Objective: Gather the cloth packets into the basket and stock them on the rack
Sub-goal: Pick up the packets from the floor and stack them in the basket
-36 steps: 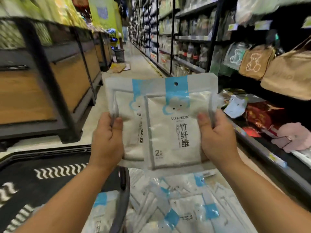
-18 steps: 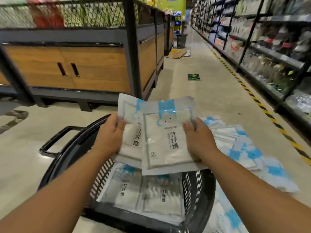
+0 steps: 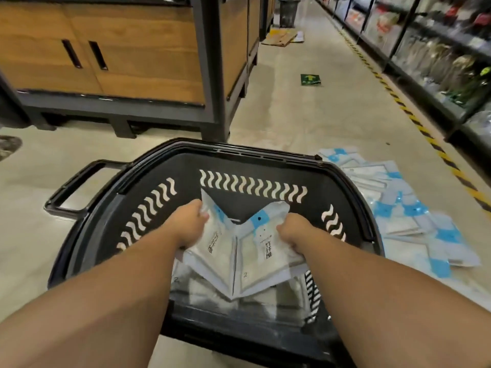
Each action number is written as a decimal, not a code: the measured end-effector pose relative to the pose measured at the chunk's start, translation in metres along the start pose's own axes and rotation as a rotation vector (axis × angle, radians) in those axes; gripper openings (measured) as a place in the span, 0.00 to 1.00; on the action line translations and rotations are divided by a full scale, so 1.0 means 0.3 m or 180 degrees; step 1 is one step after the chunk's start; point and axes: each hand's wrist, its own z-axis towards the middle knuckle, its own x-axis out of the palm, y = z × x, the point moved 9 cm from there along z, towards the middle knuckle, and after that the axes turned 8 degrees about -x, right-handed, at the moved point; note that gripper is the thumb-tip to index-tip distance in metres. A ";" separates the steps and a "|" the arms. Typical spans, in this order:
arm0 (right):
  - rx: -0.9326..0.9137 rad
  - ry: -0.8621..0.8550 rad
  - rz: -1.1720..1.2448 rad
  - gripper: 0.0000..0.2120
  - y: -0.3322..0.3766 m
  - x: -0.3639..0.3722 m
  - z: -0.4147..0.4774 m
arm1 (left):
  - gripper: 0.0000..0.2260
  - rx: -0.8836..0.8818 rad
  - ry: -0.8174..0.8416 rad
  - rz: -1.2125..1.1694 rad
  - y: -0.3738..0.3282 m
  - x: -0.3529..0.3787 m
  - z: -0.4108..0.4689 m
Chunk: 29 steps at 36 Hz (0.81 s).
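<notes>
Left hand: the left hand (image 3: 190, 225), dead centre of the frame, had its fingers curled round the top edge of the left cloth packet (image 3: 212, 252), a clear plastic pouch with a blue header strip and black lettering.
Right hand: the right hand (image 3: 295, 233), just right of centre, gripped the right cloth packet (image 3: 263, 257), a matching clear pouch, by its right edge.
Held packets: both were tilted, their lower edges meeting in a V, and they were down inside the basket.
Basket: the black plastic shopping basket (image 3: 239, 152) with pale wavy slots filled the lower middle. Its loop handle (image 3: 71, 187) stuck out at the left.
Basket contents: more flat clear packets (image 3: 212, 296) lay on the bottom, under the held pair.
Floor pile: a loose heap of white-and-blue packets (image 3: 398, 208) sprawled on the beige floor at the right, just beside the basket.
Surroundings: a wood-fronted display cabinet with a black frame (image 3: 132, 49) stood in the upper left. A stocked shelf rack (image 3: 438, 62) ran along the upper right behind a yellow-and-black floor stripe (image 3: 425, 131).
</notes>
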 end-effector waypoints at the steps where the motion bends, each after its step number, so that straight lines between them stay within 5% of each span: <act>1: 0.0105 0.0026 0.0049 0.20 -0.016 0.019 0.004 | 0.08 0.0047 0.0036 0.0004 -0.017 0.005 0.007; 9: 0.0712 0.0176 0.0028 0.19 -0.181 0.164 0.035 | 0.21 -0.0651 0.0740 0.0736 0.159 0.168 0.086; 14: 0.0872 0.0140 -0.0278 0.35 -0.205 0.177 0.059 | 0.23 -0.1270 0.0970 0.1153 0.268 0.205 0.109; 17: 0.0705 -0.0068 -0.0577 0.38 -0.181 0.178 0.080 | 0.37 -0.1493 0.0742 0.1195 0.289 0.236 0.134; 20: 0.0148 -0.0104 -0.1077 0.34 -0.107 0.207 0.111 | 0.41 -0.1238 0.0513 0.1474 0.217 0.272 0.147; 23: -0.0326 0.0573 -0.0898 0.41 -0.058 0.321 0.115 | 0.40 -0.0521 0.0559 0.1530 0.095 0.342 0.171; 26: -0.0337 0.1252 -0.0857 0.55 -0.081 0.421 0.085 | 0.51 -0.0278 0.1379 0.1586 0.080 0.463 0.153; 29: -0.0249 0.1345 -0.1138 0.60 -0.138 0.463 0.093 | 0.56 -0.0119 0.1892 0.1980 0.134 0.544 0.123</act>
